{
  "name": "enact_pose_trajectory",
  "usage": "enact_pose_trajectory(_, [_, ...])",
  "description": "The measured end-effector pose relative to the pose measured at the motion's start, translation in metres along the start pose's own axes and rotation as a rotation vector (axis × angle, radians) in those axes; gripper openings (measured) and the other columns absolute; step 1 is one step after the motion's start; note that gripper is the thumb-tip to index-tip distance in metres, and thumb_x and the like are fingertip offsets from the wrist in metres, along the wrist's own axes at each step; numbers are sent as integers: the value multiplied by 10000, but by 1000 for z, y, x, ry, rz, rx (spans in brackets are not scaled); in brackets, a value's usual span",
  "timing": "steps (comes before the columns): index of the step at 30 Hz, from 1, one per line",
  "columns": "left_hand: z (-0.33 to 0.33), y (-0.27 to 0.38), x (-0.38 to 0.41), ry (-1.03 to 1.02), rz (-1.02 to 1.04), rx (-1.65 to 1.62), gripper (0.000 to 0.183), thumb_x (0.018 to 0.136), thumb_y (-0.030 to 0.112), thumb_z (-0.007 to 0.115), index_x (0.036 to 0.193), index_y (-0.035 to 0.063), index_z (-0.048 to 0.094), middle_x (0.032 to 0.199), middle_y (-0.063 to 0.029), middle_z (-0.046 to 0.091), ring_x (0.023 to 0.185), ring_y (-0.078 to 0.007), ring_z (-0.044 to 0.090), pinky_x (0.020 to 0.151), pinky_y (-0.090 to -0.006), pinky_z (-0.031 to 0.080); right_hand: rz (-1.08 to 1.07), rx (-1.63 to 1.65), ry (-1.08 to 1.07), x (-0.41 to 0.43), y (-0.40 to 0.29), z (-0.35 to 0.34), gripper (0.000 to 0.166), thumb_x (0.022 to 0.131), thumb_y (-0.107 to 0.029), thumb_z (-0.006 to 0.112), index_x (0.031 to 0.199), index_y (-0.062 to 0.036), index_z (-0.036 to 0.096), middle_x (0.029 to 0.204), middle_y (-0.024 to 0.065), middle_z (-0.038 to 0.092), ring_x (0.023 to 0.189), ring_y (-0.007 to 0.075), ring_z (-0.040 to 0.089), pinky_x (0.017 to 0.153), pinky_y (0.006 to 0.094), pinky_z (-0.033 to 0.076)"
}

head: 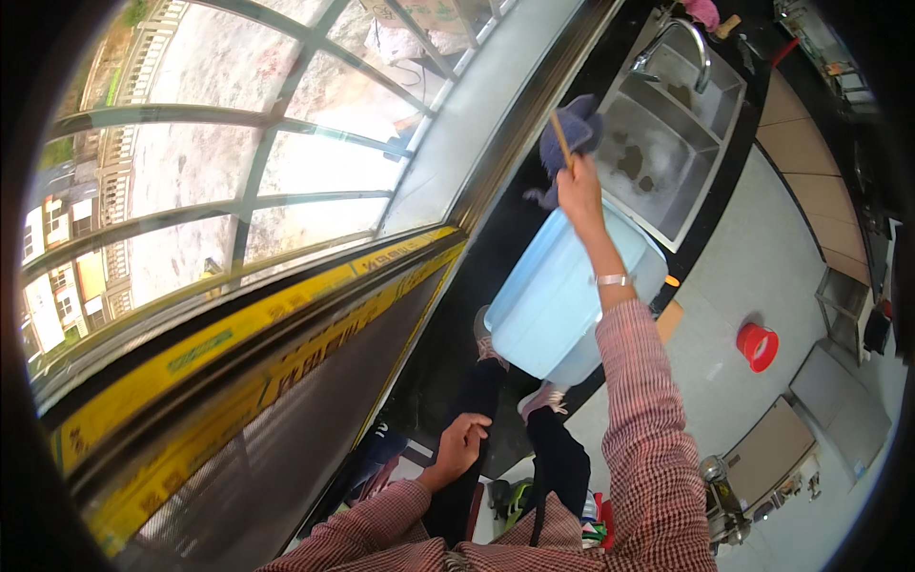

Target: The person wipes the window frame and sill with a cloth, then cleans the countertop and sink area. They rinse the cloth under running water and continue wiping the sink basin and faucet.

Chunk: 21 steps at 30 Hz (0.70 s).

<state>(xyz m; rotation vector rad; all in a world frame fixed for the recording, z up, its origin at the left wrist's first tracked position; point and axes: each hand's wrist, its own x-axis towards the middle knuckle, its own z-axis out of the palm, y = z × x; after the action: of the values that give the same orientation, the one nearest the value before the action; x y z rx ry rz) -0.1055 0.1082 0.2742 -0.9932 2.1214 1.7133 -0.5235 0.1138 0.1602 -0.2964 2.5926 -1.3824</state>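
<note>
My right hand (580, 191) grips a thin wooden stick (561, 139) at the end of my outstretched arm. A blue-grey cloth (572, 132) lies about the stick, beside the sink; whether it is fixed to the stick I cannot tell. Under my right forearm sits a large light-blue plastic tub (550, 293) on the black countertop (447, 350). My left hand (457, 447) rests near my left leg, its fingers loosely curled and nothing visible in them. Both my shoes (541, 399) are on the countertop, close to the tub.
On the left runs a barred window (271, 121) with yellow tape on its frame (286, 300). A double steel sink (643, 150) with a curved faucet (704, 53) lies ahead. Below on the tiled floor stands a red bucket (758, 348). Cabinets (815, 171) line the far right.
</note>
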Motion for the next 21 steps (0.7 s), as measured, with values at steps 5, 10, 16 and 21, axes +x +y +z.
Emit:
enact_pose_trajectory(5, [-6,-1,9,7,-181,-16,153,813,-59,448,843,13,580,729,-53,574,637,-98,563,545,-215,420,-151,41,57,86,41,71,268,767,-130,428,943,26,555,1008,264,519,915,432,489,804,454,407])
enact_pose_trajectory(10, [3,6,15,42,-178,59,100,757,-31,499,797,15,579,673,-54,565,556,-85,525,494,-203,396,280,-92,-462,46,74,168,345,768,-229,421,987,-25,593,1001,271,565,949,405,536,838,444,433])
enact_pose_trajectory(16, [24,4,0,103,-225,24,97,751,-26,497,776,16,581,667,-53,571,545,-94,530,498,-204,407,485,-88,-693,-41,69,219,368,792,-247,429,968,15,617,1035,266,554,994,385,533,865,418,427])
enact_pose_trajectory(21, [13,3,4,65,-180,33,100,764,-23,492,782,16,583,675,-45,575,568,-80,532,513,-200,408,653,118,-635,-43,99,238,371,773,-228,435,957,42,610,1012,290,551,1003,387,529,864,413,429])
